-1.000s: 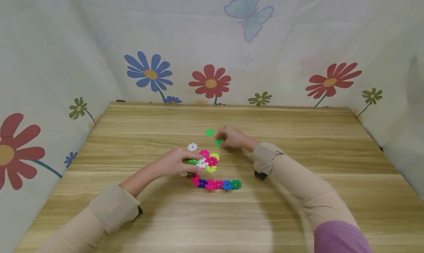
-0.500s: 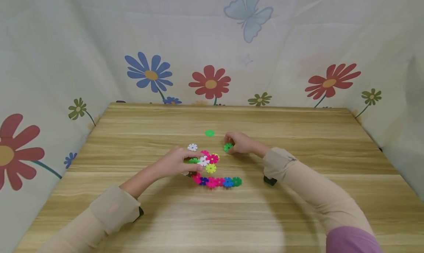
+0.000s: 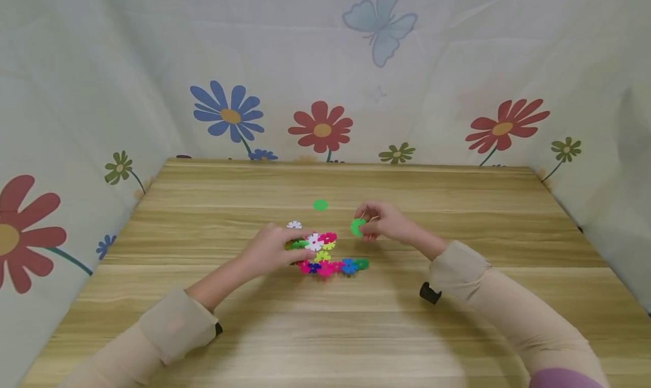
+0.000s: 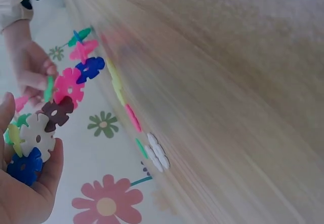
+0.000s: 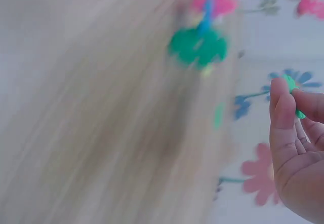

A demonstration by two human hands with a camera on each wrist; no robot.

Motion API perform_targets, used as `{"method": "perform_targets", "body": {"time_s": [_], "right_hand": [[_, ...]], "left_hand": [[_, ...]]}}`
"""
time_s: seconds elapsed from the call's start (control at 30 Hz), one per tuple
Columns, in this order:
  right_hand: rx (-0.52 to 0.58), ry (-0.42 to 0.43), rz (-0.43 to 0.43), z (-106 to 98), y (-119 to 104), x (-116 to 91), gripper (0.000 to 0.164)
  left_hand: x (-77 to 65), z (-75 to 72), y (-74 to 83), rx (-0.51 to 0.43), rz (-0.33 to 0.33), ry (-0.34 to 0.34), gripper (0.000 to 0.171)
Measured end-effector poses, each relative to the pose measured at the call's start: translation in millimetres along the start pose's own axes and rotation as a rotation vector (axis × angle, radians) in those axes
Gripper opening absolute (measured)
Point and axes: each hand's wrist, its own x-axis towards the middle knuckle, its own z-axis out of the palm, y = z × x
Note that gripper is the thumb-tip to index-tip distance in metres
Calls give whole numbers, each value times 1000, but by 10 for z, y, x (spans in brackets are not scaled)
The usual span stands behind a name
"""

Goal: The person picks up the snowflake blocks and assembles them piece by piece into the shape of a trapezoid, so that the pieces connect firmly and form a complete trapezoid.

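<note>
My left hand holds a chain of interlocking snowflake discs between thumb and fingers. In the left wrist view, a white disc and a blue disc sit within the grasp, and brown, pink, dark blue and green ones run outward from them. Over to the right, my right hand pinches a single green disc by its edge. The right wrist view has that disc partly hidden behind the fingertips. A gap separates it from the dark green end disc of the chain.
Loose discs lie on the wooden table: a green one farther back, a white one beyond the left hand, and yellow ones near the chain. Flower-printed cloth walls the back and sides.
My right hand has picked up the green disc and drawn it rightward, away from the other green one. The chain in my left hand has risen and shifted slightly farther back in the head view.
</note>
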Motion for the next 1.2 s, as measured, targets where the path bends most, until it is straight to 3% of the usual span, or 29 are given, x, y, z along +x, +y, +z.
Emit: {"method": "perform_targets", "body": {"time_s": [0.3, 0.53, 0.9, 1.2], "right_hand": [[206, -20, 38, 124, -320, -225, 21], [239, 1, 86, 212, -417, -278, 25], [266, 54, 131, 324, -429, -327, 25], [338, 147, 138, 431, -404, -371, 22]], "left_hand": [[-15, 60, 53, 105, 149, 135, 39], [-17, 91, 77, 182, 254, 187, 39], [-22, 114, 103, 259, 297, 191, 43], [-24, 139, 95, 232, 340, 219, 40]]}}
